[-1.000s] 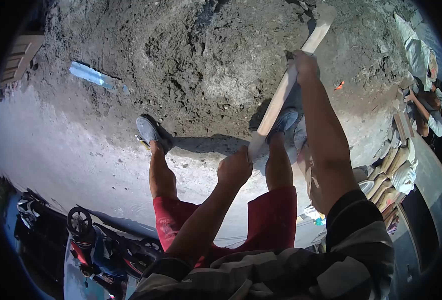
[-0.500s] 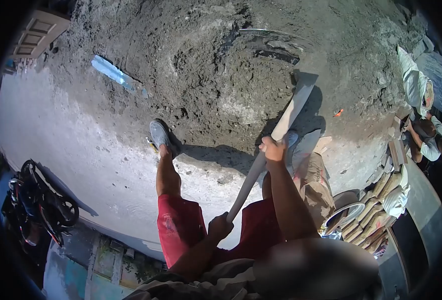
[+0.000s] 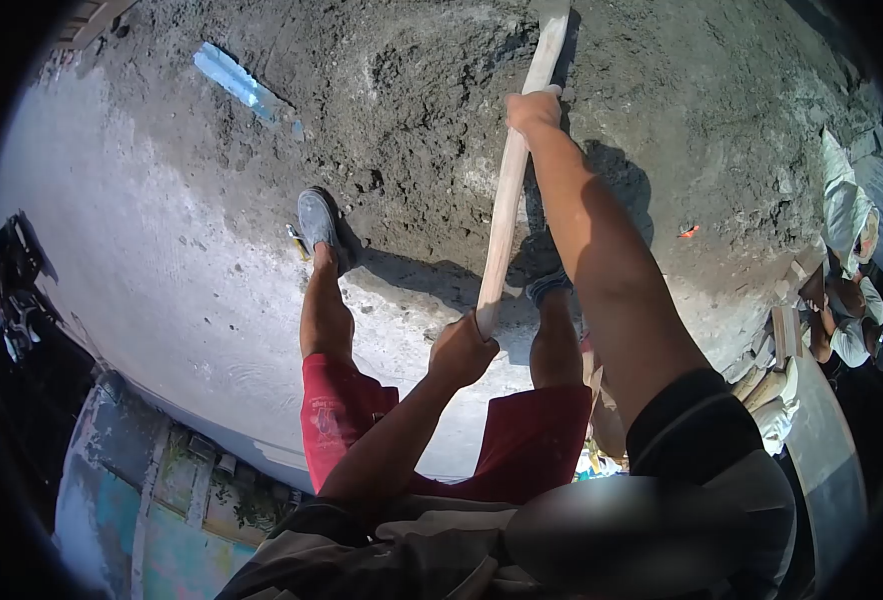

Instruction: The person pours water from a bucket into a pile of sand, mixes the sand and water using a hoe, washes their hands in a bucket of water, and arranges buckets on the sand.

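Where the wooden pole (image 3: 507, 205) meets the top edge of the view, its far end is cut off, so what it carries there cannot be told. The rest slants down across the grey heap of soil (image 3: 412, 130) to the person's body. The left hand (image 3: 465, 352) is closed round the near end, and the right hand (image 3: 535, 108) is wrapped round it well farther up, thumb side partly hidden. One shoe (image 3: 316, 215) shows plainly; the other (image 3: 550, 286) lies half in shadow beside the pole. A smooth blur covers part of the shirt (image 3: 442, 530), and the dark shape at the left rim is perhaps a motorbike (image 3: 17, 295).

The pole is pale, straight and smooth, the soil coarse and crumbly, the pavement (image 3: 192, 290) flat and dusty white. A long, light-blue strip (image 3: 232, 78) lies on the soil, ragged at one end. To the right are a small orange scrap (image 3: 689, 232) and a crumpled white sack (image 3: 840, 195). Faded print marks the red shorts (image 3: 337, 415), too faint to read.
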A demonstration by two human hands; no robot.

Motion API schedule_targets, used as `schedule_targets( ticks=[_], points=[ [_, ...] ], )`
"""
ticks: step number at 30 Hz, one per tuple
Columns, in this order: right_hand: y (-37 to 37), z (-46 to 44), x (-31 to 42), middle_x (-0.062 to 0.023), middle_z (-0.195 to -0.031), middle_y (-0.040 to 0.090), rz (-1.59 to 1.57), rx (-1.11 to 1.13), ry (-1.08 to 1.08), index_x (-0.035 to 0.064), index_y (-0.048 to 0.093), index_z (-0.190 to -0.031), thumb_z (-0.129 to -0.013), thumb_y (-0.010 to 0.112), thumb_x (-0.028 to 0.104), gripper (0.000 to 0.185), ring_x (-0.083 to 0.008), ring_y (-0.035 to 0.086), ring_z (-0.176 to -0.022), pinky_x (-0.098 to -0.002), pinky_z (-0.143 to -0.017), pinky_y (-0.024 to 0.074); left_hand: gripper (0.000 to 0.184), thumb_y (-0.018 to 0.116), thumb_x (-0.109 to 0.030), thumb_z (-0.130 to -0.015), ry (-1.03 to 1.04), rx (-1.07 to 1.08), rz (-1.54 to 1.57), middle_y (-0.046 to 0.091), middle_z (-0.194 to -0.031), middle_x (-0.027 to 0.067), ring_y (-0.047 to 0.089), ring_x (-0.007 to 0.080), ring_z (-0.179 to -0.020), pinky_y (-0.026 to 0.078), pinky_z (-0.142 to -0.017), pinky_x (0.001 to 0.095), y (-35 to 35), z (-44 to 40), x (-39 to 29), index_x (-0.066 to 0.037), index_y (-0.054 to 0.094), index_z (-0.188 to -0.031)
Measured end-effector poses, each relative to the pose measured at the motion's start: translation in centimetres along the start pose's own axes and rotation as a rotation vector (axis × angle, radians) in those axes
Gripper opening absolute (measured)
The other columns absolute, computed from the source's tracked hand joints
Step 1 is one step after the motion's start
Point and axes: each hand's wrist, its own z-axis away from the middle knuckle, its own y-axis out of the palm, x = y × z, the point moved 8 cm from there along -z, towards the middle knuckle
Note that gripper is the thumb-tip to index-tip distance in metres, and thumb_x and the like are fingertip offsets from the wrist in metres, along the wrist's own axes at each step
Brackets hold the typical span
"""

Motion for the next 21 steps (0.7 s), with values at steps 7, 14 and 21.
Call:
schedule_targets(
  ticks=[7,14,21],
  points=[
    [-2.0,12.4,-15.3,-0.0162,-0.088,0.056,-0.522,0.067,-0.096,-0.0004,0.03,-0.113,-0.074,0.066,0.004,0.054,-0.0214,0.059,-0.057,-0.0319,-0.048,0.0482,0.035,0.064,-0.029,-0.076,-0.088,0.154,-0.025,0.066,-0.088,0.0186,0.065,0.0377,-0.086,0.05,-0.076,0.0484,10.4,9.8,8.7,-0.007,0.056,-0.103],
    [-6.7,14.8,-1.6,-0.0127,-0.086,0.05,-0.624,0.054,-0.338,0.0031,0.033,-0.112,-0.075,0.059,-0.001,0.045,-0.0225,0.057,-0.057,-0.0349,-0.053,0.05,0.028,0.063,-0.025,-0.077,0.008,0.038,0.107,0.066,-0.081,0.0177,0.064,0.0377,-0.078,0.05,-0.07,0.0472,6.0,5.9,5.5,-0.006,0.057,-0.096],
    [3.8,0.0,15.0,-0.0276,-0.108,0.055,-0.195,0.289,-0.486,-0.0059,0.025,-0.127,-0.079,0.064,0.013,0.065,-0.0311,0.066,-0.08,-0.041,-0.071,0.0552,0.035,0.064,-0.022,-0.08,0.166,-0.188,0.486,0.064,-0.084,0.024,0.065,0.0393,-0.083,0.05,-0.072,0.0428,-2.9,-3.2,-8.3,0.002,0.052,-0.104]
  ],
)
